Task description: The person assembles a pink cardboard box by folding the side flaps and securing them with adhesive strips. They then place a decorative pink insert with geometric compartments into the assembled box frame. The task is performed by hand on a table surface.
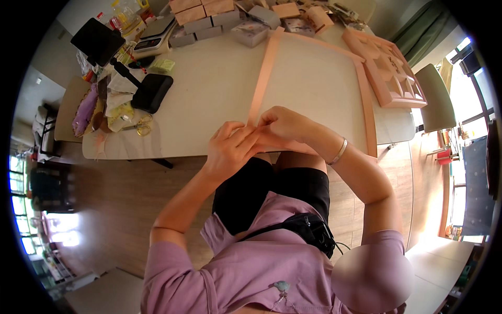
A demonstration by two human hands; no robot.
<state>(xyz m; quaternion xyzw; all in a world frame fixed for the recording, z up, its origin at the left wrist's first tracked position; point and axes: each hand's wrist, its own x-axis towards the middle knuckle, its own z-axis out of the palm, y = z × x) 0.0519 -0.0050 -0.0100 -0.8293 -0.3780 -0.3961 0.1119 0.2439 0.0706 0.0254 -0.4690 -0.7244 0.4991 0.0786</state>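
The left hand (228, 146) and right hand (289, 124) meet at the near edge of the table, fingers bent inward, pinching the near-left corner of a pink frame (266, 73). Their tips overlap, so I cannot tell which fingers carry the grip.

The table (209, 94) is pale and spans most of the upper view. The frame, made of narrow pink strips, lies on its right half: one side leads away from the hands, another crosses the far end, and a third comes back toward the near edge, right of the right forearm.

Pink and grey boxes (209, 23) are heaped along the far side. A pink compartment tray (372, 78) sits just beyond the frame's right side. On the left part of the table is a black stand (152, 93), with a scale (154, 43) behind it. A pale green packet (163, 65) lies beside the stand, and gold-handled scissors (144, 127) lie nearer the front edge.
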